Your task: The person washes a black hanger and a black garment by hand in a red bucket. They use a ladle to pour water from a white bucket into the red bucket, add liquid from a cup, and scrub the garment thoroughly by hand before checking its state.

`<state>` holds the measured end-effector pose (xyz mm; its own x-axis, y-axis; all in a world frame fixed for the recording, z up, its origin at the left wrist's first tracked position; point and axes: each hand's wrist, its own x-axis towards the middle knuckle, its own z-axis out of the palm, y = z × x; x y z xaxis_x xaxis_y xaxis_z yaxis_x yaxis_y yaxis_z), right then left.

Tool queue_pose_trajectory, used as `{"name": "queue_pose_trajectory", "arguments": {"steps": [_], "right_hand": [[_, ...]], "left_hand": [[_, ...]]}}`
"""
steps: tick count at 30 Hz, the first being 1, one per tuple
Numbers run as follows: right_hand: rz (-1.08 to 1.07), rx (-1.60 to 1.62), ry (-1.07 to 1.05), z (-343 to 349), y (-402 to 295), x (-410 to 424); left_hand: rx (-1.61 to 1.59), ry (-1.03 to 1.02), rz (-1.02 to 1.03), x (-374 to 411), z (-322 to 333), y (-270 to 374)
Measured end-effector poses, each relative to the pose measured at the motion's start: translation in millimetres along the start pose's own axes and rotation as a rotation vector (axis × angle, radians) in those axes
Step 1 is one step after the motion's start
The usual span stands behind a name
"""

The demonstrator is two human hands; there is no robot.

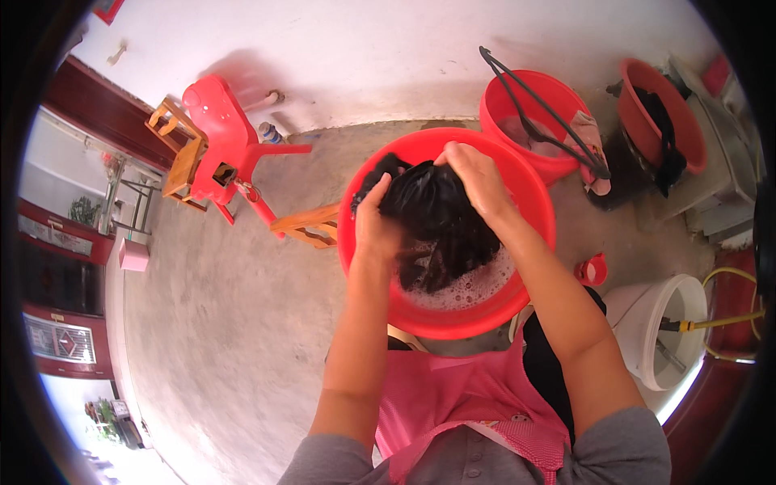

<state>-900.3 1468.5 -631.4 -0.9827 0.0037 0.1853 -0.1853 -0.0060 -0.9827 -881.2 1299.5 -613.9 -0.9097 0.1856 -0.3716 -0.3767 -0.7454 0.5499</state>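
A wet black garment (442, 224) is bunched up in a large red plastic basin (467, 324) in front of me. Its lower folds lie in soapy water (479, 291) with foam and bubbles. On the garment's left side, my left hand (373, 221) grips the cloth, thumb uppermost and fingers partly hidden. My right hand (476, 176) pinches the cloth near its top edge, fingers curled over it. Both forearms reach across the basin's near rim.
Behind the basin stands a red bucket (494, 103) with a black hanger-like frame (539, 106) and a pinkish cloth (591, 145). A red chair (224, 133), a wooden chair (182, 167), a red cup (592, 270), a white bucket (636, 327) with a yellow hose (721, 321) and a reddish basin (642, 121) stand around.
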Motion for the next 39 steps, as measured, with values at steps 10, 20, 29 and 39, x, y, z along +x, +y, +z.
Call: {"name": "queue_pose_trajectory", "arguments": {"steps": [10, 20, 29, 39], "right_hand": [[0.315, 0.014, -0.410, -2.9, 0.0, -19.9], [-0.442, -0.578, -0.293, 38.7, -58.4, -58.8], [-0.373, -0.700, 0.205, 17.9, 1.7, -21.2], [0.056, -0.318, 0.207, -5.9, 29.8, 6.4]], "left_hand": [[-0.521, -0.454, 0.052, -5.5, 5.8, 8.1], [-0.009, -0.091, -0.103, 19.2, -23.4, -16.3], [-0.113, 0.146, -0.148, 5.7, -2.5, -63.9], [-0.107, 0.090, -0.086, 14.6, 9.6, -27.9]]}}
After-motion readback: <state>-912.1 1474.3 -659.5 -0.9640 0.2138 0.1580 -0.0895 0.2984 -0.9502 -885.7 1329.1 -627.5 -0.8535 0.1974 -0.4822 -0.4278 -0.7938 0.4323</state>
